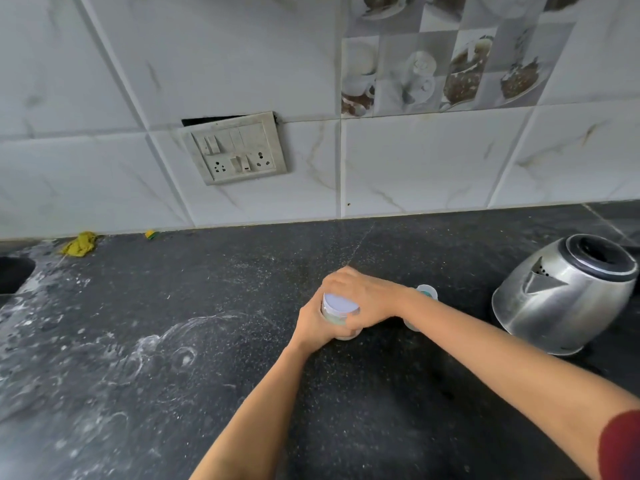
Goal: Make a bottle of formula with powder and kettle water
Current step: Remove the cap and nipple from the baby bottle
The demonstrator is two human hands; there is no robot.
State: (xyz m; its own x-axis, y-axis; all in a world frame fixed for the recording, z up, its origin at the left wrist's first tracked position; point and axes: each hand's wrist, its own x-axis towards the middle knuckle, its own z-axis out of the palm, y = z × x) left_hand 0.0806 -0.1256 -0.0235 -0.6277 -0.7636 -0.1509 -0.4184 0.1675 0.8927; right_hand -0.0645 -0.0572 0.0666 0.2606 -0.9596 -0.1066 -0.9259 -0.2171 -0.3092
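Clamping fingers (337, 276) on a jar (341, 303), left hand (314, 325) and right hand (362, 293) meet above white-smeared black counter (207, 393).

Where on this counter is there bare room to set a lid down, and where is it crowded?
Bare counter runs from the yellow cloth to the jar. Crowded on the right: left hand and right hand grip the jar, a bottle beside the right wrist, then the kettle.

Kettle (564, 292) blocks the right; bare counter (207, 289) lies left
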